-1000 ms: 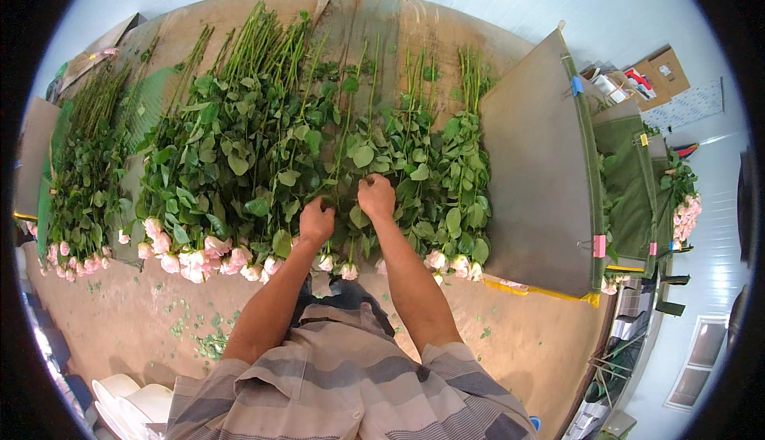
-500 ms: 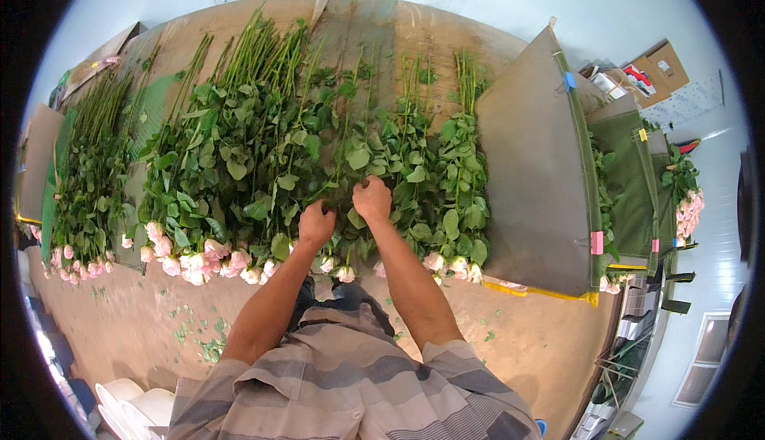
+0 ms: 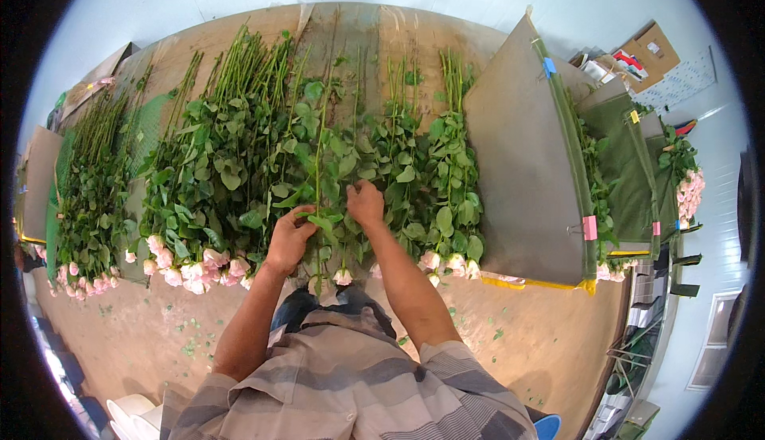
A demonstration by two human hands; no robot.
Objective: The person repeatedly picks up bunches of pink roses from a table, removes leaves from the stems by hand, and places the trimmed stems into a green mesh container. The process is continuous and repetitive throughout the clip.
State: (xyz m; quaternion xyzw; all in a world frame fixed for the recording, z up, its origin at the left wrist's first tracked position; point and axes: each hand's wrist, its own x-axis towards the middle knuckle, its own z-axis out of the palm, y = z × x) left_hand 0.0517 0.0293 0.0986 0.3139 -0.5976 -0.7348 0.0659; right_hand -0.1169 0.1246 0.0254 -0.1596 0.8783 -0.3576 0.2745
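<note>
Pink roses with long leafy stems lie in rows across the table, their blooms (image 3: 194,274) along the near edge. One single rose stem (image 3: 319,161) runs straight down on top of the foliage. My left hand (image 3: 288,241) has its thumb and fingers curled at this rose's leafy lower stem, above its bloom. My right hand (image 3: 366,204) is just to the right, fingers closed over the leaves; what they pinch is hidden. Beside it, another pale rose bloom (image 3: 343,277) hangs at the table edge.
A large grey panel (image 3: 522,161) with a green edge stands right of the roses, with more green dividers (image 3: 613,149) beyond. Another rose bunch (image 3: 88,201) lies at far left on green mesh. Leaf scraps (image 3: 191,336) litter the brown floor. White chairs (image 3: 131,418) are at lower left.
My left hand has moved left and slightly down, its fingers loosening from a tight curl. The single rose stem now shows clearly beside it. My right hand stays near its place.
</note>
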